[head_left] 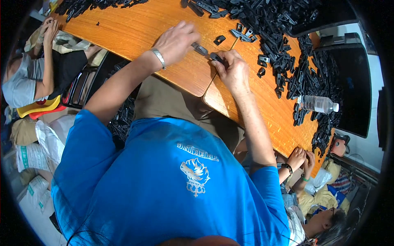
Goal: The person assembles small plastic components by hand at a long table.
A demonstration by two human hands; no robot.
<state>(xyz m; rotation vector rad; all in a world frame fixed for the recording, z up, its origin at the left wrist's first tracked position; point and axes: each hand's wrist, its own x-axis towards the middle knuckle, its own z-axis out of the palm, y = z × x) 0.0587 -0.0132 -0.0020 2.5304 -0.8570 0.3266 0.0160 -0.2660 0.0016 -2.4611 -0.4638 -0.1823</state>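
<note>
Above the near table edge, my left hand (174, 44), with a metal watch band at its wrist, is closed and slightly blurred. A small dark grey plastic piece (200, 49) sticks out from its fingertips, which partly hide it. Close by, my right hand (234, 70) pinches a black plastic clip (216, 58) between thumb and fingers. The ends of the two pieces nearly meet; I cannot tell whether they touch. Just beyond my right hand, a single black clip (219, 39) lies on the wooden table (123, 30).
Piles of black clips (275, 37) cover the table's far and right side. A clear plastic bottle (318, 104) lies among them. Dark screens (349, 88) stand at the right. Another person's hands (297, 159) rest at the right edge; another person (30, 74) sits at left.
</note>
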